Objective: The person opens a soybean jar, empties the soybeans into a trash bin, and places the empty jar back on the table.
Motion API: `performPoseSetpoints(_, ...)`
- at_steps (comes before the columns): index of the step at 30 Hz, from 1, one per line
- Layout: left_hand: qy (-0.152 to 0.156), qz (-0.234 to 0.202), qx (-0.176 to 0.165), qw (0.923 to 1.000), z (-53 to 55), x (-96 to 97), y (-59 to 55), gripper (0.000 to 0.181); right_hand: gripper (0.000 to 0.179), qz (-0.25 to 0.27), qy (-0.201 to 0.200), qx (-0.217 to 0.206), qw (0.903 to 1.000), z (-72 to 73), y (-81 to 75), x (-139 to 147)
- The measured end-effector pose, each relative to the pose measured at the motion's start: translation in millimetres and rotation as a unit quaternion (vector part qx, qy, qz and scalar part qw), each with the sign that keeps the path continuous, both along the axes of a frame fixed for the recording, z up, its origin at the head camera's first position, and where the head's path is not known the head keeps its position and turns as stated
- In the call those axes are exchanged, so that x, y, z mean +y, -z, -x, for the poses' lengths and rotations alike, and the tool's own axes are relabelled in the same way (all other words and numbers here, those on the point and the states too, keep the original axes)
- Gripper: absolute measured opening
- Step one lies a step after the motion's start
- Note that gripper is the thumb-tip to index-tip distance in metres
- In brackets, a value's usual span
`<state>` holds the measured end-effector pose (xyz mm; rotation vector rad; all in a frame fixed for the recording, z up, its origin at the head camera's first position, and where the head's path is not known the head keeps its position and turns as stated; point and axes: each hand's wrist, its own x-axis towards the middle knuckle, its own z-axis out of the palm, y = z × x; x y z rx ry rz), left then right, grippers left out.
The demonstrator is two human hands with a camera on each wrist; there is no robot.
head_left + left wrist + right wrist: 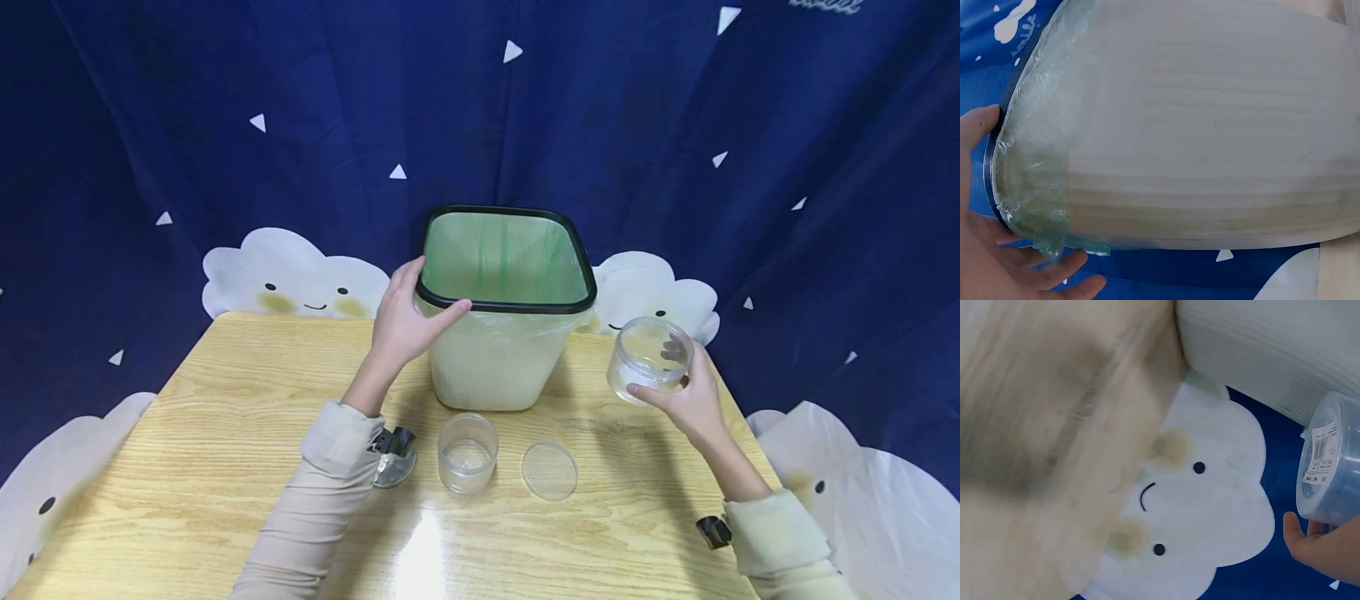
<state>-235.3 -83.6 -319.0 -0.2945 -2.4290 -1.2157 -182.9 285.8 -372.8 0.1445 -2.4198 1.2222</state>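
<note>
A whitish waste bin point(495, 358) with a black rim and a thin green liner bag point(1041, 144) stands at the back of the table. At its left front corner is my left hand point(405, 321), thumb at the rim and the loosely spread fingers along the left side. My right hand point(693, 396) holds a clear round plastic container point(648, 362) to the right of the bin, thumb and fingers around its side. Its open top faces up, and a white barcode label point(1321, 453) shows on its base in the right wrist view.
On the wooden table point(247, 417), a second clear container point(467, 467) stands in front of the bin. A clear round lid point(550, 471) lies to its right. A silvery round thing point(395, 471) sits partly hidden by the left wrist. Dark blue cloth point(337, 100) hangs behind.
</note>
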Motion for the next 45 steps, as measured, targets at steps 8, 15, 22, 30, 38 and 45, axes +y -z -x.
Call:
performPoseSetpoints(8,0.001,-0.004,0.004,1.0,0.5,-0.3,-0.2,0.086,0.092,-0.009,-0.008,-0.042,0.999,-7.2,25.0,6)
performPoseSetpoints(15,0.001,-0.006,-0.003,1.0,0.1,-0.5,-0.3,0.087,0.092,-0.012,-0.016,-0.067,0.9976,-11.4,51.4,9)
performPoseSetpoints(22,0.001,-0.007,-0.008,0.9999,-0.7,-0.4,-0.7,0.086,0.091,-0.022,-0.02,-0.101,0.9944,-15.3,68.8,8)
performPoseSetpoints(30,0.003,-0.006,-0.008,0.9999,-0.9,0.1,-0.2,0.087,0.095,-0.045,-0.043,-0.136,0.9888,-20.3,86.9,9)
performPoseSetpoints(38,0.002,-0.005,-0.009,0.9999,-1.9,0.5,-0.4,0.087,0.099,-0.049,-0.061,-0.172,0.9819,-23.7,104.4,9)
performPoseSetpoints(45,0.003,-0.004,-0.006,1.0,-1.7,0.4,-1.2,0.087,0.1,-0.04,-0.059,-0.18,0.981,-26.6,112.8,9)
